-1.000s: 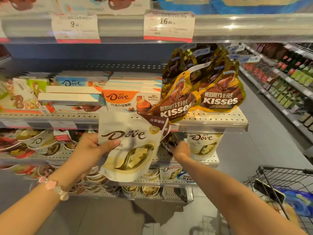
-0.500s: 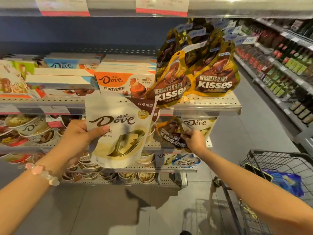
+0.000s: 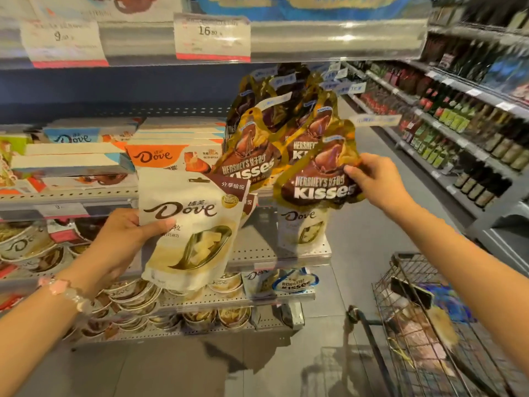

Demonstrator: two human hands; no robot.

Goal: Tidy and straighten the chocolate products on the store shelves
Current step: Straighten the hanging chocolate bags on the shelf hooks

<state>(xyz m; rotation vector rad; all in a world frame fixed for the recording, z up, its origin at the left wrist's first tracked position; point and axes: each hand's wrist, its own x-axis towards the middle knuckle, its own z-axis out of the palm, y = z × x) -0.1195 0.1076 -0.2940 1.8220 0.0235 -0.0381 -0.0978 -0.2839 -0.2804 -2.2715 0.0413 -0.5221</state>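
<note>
Left hand (image 3: 120, 239): grips a white Dove pouch (image 3: 190, 227) by its left edge, thumb across the front just under the logo, fingers curled behind; a pink bead bracelet (image 3: 64, 292) sits on the wrist
White Dove pouch: held upright in front of the shelves, tilted slightly, its top corner overlapping the edge of the middle shelf (image 3: 71, 196)
Right hand (image 3: 372, 181): pinches the right edge of a brown and gold Hershey's Kisses bag (image 3: 317, 179), thumb on the front, fingers curled round the back
Kisses bag: lifted in the air at the right end of the middle shelf, just in front of the other Kisses bags (image 3: 257, 156) that stand there in a loose, leaning cluster
Middle shelf: flat Dove boxes (image 3: 171, 156) stacked to the left of the Kisses cluster
Shelf below: a second white Dove pouch (image 3: 302, 227) stands at the right end, under the held Kisses bag; round Dove tubs (image 3: 25, 247) at the left
Lower shelves: more tubs and a blue and white Kisses bag (image 3: 296, 285)
Top shelf edge: price tags (image 3: 211, 35)
Lower right: wire shopping cart (image 3: 415, 325)
Across the aisle: bottles (image 3: 458, 118) on shelving
</note>
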